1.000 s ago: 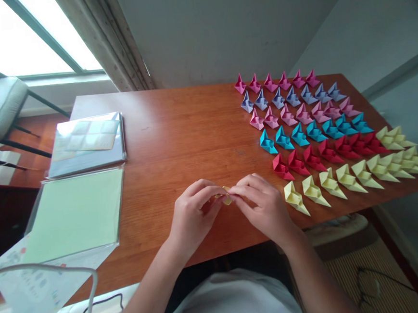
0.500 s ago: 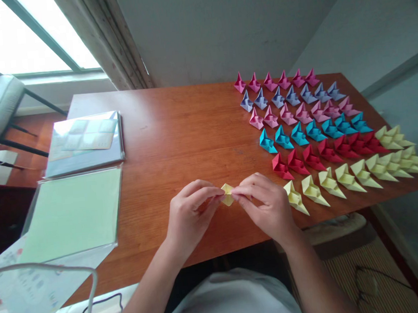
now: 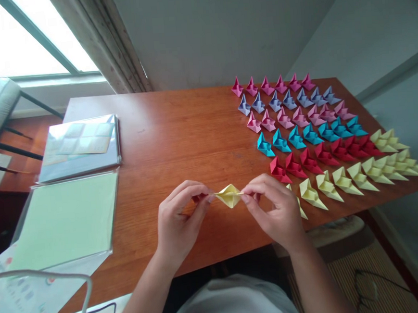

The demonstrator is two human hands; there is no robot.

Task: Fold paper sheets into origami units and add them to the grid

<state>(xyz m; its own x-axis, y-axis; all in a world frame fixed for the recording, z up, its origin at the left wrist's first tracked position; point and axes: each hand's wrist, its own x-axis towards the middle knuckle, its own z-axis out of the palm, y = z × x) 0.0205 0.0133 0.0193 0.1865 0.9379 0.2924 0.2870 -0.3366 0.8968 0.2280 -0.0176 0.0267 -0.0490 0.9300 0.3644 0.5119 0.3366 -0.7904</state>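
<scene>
A small yellow folded paper boat [image 3: 230, 196] is stretched between my two hands above the table's near side. My left hand [image 3: 183, 221] pinches its left tip between thumb and fingers. Its right tip is pinched the same way by my right hand [image 3: 273, 209]. The paper's middle bulges into a diamond, with a fold running across. Just right of my right hand begins a row of yellow paper boats [image 3: 312, 195], the nearest one partly hidden behind that hand.
Rows of red [image 3: 296, 165], blue [image 3: 296, 137], pink [image 3: 284, 118], purple [image 3: 275, 102] and magenta paper boats [image 3: 266, 86] stand on the wooden table [image 3: 178, 139]. Leftward lie a pack of green paper [image 3: 67, 218], another plastic-covered pack [image 3: 85, 142] and a grey cable [image 3: 40, 273].
My hands have moved apart, still pinching the yellow paper. More of it shows now, with both tips drawn outward. The view has shifted slightly.
</scene>
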